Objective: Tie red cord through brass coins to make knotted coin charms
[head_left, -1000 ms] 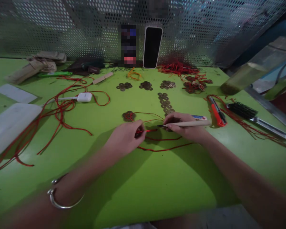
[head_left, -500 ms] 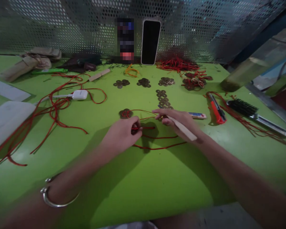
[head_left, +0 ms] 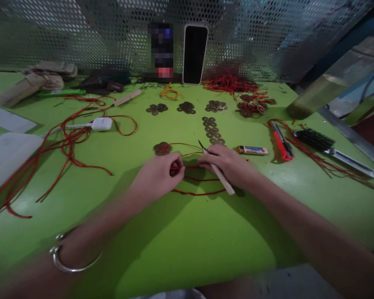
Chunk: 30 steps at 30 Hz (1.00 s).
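My left hand (head_left: 163, 172) is closed, its thumb and forefinger pinching a red cord (head_left: 191, 167) that runs across to the right. In my right hand (head_left: 226, 162) rests a slim tool with a pale handle (head_left: 223, 179) and a thin pointed metal tip, like an awl. The fingertips of that hand also meet the red cord's far end. Just beyond the left hand lies a cluster of coins (head_left: 162, 148) with red cord threaded through it and a thin loop reaching right. Two more cord strands curve across the green table below the hands.
Coin groups (head_left: 186, 108) and a coin column (head_left: 211, 129) lie ahead. On the right are a lighter (head_left: 252, 150), a red utility knife (head_left: 282, 143) and a black-bristled brush (head_left: 316, 140). Tangled red cords (head_left: 70, 141) and a white plug (head_left: 102, 124) are left. A phone (head_left: 195, 54) leans behind.
My right hand has shifted slightly left and down, and its fingers now meet the red cord. The pale handle has swung steeper, its metal tip now showing. The lighter is more exposed.
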{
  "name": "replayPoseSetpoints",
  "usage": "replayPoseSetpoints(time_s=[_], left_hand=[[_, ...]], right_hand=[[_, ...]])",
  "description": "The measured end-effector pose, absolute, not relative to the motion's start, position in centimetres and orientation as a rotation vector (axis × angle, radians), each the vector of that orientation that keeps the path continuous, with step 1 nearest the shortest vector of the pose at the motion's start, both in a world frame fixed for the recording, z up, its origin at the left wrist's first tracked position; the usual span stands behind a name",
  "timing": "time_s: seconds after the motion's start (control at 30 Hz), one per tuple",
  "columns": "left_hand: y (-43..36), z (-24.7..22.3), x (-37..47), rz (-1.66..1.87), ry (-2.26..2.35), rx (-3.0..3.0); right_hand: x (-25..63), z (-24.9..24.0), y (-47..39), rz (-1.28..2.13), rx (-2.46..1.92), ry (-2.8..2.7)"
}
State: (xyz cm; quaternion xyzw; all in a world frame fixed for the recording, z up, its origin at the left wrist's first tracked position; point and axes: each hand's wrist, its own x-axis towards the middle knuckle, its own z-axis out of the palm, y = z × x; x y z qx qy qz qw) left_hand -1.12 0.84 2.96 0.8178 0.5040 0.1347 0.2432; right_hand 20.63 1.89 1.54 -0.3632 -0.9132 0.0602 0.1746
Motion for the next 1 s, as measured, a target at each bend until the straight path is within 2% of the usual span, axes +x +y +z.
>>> replayPoseSetpoints(time_s=[1.0], left_hand=[[0.55,2.44,-1.47,0.411,1.375,2.302]], right_hand=[[19.81,0.62,1.96,-0.141,-1.127,-2.664]])
